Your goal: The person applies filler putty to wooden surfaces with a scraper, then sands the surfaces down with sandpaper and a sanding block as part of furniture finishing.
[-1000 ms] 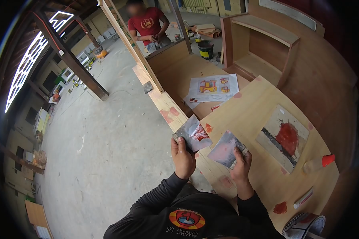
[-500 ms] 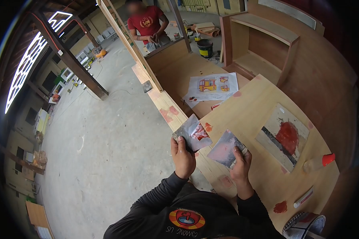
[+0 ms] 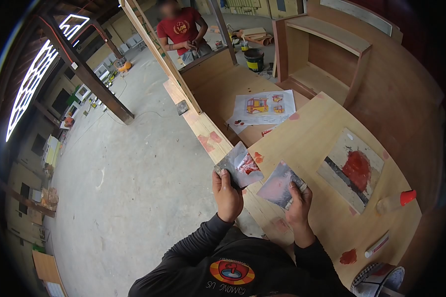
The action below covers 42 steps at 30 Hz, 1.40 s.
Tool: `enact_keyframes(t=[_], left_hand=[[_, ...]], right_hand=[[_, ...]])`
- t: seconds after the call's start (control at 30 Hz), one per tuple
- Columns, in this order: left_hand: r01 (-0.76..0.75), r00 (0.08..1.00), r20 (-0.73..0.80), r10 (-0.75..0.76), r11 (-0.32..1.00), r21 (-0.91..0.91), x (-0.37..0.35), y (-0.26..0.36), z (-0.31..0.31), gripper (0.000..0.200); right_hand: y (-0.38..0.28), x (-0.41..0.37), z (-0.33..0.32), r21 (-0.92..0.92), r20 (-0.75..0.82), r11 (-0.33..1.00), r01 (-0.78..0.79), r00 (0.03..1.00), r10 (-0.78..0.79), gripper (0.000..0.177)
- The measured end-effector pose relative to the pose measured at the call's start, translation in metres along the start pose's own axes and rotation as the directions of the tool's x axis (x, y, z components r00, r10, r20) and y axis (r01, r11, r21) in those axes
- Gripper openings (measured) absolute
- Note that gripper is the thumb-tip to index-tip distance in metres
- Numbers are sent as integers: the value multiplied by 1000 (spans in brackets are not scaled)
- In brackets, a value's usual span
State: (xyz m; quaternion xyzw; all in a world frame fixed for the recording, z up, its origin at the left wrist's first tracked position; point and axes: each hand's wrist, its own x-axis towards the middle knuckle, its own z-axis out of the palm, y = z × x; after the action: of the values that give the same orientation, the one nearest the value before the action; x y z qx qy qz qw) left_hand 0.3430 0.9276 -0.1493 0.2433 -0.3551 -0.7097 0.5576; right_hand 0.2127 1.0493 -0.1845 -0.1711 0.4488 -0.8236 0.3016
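Observation:
My left hand (image 3: 228, 197) is closed on a flat square scraper (image 3: 239, 166) with red paste on its face. In my right hand (image 3: 299, 205) is a second flat scraper (image 3: 281, 185), greyish with a pink smear. The two scrapers are apart, held above the edge of the pale wooden panel (image 3: 312, 138). Right of them lies a mixing board (image 3: 341, 180) with a large patch of red paste (image 3: 357, 171). Orange-red paste (image 3: 258, 157) marks the wood beside the left scraper.
Printed drawings (image 3: 263, 108) lie beyond the panel. At the right are a red-capped bottle (image 3: 394, 202), a white tube (image 3: 377, 245) and a container (image 3: 376, 279). A person in a red shirt (image 3: 181, 27) stands behind a wooden frame, near a black bucket (image 3: 254, 60).

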Motion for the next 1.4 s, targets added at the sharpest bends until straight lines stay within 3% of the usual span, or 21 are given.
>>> enact_keyframes(t=[0.43,0.5,0.73,0.83,0.9,0.93,1.0,1.03,1.1,1.23,1.33,1.4], left_hand=[[-37,999,10,37,999,6,1,0,-1,28],[-32,999,5,32,999,-5,0,2,1,27],[1,1000,-9,-1,1000,-18,1,2,2,25],[0,1000,-9,0,1000,-19,1,1,0,25],[-12,1000,-9,11,1000,-9,1,0,-2,25],[-13,1000,-8,13,1000,-9,2,0,-2,25],[-18,1000,-9,18,1000,-7,1,2,-2,25],[-19,1000,-10,18,1000,-6,0,1,-3,25],[-25,1000,-20,24,1000,-11,2,-1,-5,25],[2,1000,-12,-2,1000,0,1,1,-5,25],[3,1000,-10,-3,1000,3,0,1,-4,25],[9,1000,-6,-9,1000,-5,0,0,-3,25]], right_hand=[[-5,3,1,-25,23,1000,-1,1000,1,21],[-14,5,5,-57,-49,998,17,999,-20,21],[-11,13,-2,-1,-71,999,48,996,-48,21],[-4,22,-13,-122,-72,983,137,987,-147,23],[8,35,-33,-492,-65,844,212,958,-279,25],[17,43,-43,-491,-64,844,214,958,-280,25],[36,52,-64,-667,17,656,353,888,-460,24],[38,51,-69,-666,17,657,352,888,-459,24],[42,50,-79,-876,57,464,129,984,-166,21],[57,48,-87,-779,25,586,225,944,-330,21],[53,44,-89,-816,90,511,271,932,-351,24],[43,40,-83,-902,47,408,144,970,-238,26]])
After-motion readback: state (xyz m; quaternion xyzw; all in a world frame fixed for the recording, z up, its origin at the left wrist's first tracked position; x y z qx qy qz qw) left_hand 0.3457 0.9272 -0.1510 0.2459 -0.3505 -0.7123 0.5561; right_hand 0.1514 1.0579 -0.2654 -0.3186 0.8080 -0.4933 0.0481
